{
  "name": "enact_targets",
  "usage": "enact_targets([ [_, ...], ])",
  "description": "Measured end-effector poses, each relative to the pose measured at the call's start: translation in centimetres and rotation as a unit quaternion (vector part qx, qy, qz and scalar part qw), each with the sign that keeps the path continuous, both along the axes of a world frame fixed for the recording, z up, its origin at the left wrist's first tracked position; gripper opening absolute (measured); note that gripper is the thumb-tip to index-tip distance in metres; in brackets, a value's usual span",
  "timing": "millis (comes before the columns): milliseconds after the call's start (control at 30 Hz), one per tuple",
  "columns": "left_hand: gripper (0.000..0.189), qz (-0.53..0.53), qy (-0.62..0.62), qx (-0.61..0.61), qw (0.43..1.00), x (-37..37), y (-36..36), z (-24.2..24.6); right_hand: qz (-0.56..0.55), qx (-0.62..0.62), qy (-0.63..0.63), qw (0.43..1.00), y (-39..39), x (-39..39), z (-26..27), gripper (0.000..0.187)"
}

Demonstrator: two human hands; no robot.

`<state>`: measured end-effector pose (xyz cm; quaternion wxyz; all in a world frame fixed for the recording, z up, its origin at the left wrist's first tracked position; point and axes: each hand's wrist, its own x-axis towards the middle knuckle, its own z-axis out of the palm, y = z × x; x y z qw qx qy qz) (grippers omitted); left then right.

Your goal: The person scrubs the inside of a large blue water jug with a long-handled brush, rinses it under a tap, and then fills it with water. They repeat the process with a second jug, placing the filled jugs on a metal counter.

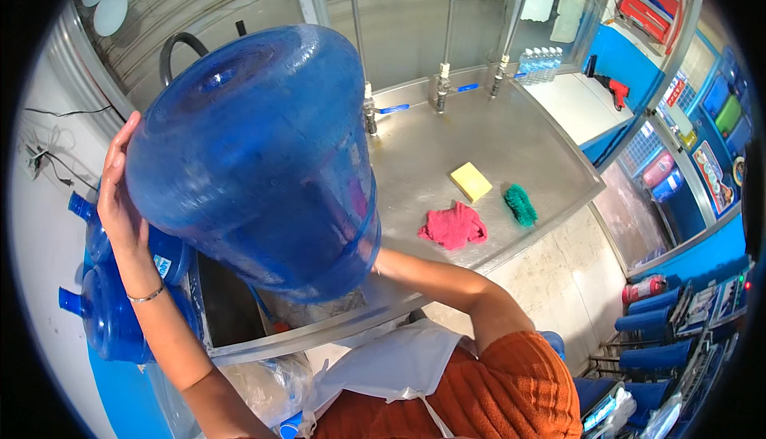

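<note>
A large blue plastic water jug (251, 139) is tilted between my hands above the stainless steel sink counter, its round base turned up and towards the far side. My left hand (121, 181) presses along the jug's left side, fingers reaching up by the base. At the lower right, my right hand (366, 248) supports the jug and is mostly hidden by it. The jug's neck is out of sight. On the steel counter (419, 157), right of the jug, lie a pink cloth (453, 226), a yellow sponge (471, 182) and a green scrubbing brush (520, 205).
Pipes with blue-handled valves (443, 87) rise at the counter's back. An open basin (230, 301) lies below the jug. More blue jugs (114, 313) are stacked at left. Small bottles (538, 65) and a red heat gun (616, 90) sit on a white side table (577, 107).
</note>
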<state>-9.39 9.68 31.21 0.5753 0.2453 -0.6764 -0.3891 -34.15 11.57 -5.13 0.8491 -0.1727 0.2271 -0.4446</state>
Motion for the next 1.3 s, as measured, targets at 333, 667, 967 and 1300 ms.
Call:
enact_targets([
  [333,0.062,0.003,0.027,-0.025,0.999,2.1,-1.1,-3.7,-0.142,-0.004,-0.036,0.989,-1.5,-11.8,3.6,0.05],
  [667,0.062,-0.006,0.282,0.442,0.852,0.2,-0.7,-27.4,-0.354,-0.186,0.384,0.832,-3.9,-27.0,24.1,0.049],
  [967,0.078,0.166,-0.099,0.042,0.98,-7.0,1.7,-18.5,-0.19,-0.589,0.571,0.539,-3.7,-14.4,31.3,0.044],
  [1300,0.082,0.14,-0.033,0.01,0.99,-13.7,5.1,-17.0,-0.01,-0.541,0.773,0.332,-22.1,-25.3,13.5,0.057],
])
